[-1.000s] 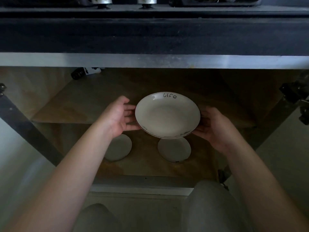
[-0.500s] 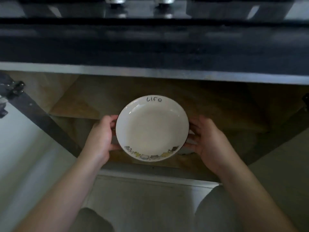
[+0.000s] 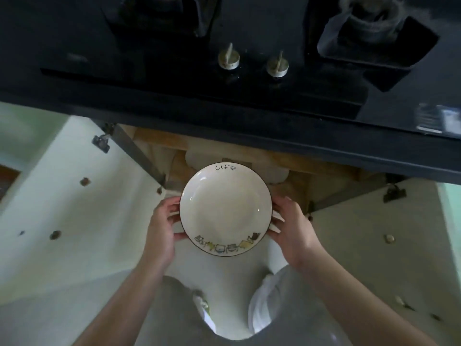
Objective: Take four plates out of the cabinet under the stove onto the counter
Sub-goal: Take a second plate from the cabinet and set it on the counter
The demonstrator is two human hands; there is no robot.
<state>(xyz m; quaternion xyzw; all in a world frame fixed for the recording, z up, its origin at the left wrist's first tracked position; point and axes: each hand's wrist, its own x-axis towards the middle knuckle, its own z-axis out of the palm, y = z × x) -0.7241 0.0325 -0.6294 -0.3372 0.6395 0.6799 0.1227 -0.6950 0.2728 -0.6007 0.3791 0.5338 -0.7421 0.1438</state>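
Note:
A white plate (image 3: 224, 208) with "Life" written on its far rim and small drawings along its near rim is held level in front of the open cabinet (image 3: 159, 141). My left hand (image 3: 162, 231) grips its left edge and my right hand (image 3: 291, 231) grips its right edge. Behind the held plate, parts of two more white plates (image 3: 197, 156) (image 3: 278, 173) show on the cabinet's wooden floor. The black counter (image 3: 374, 151) with the stove runs across above the cabinet.
The stove has two knobs (image 3: 228, 58) (image 3: 277, 66) and a burner (image 3: 371, 18) at the upper right. White cabinet doors stand swung open on the left (image 3: 74, 208) and right (image 3: 386, 233). My knees and shoes are below the plate.
Both hands have drawn the plate out of the cabinet and raised it toward me. My view has risen from the cabinet interior to above the stove top.

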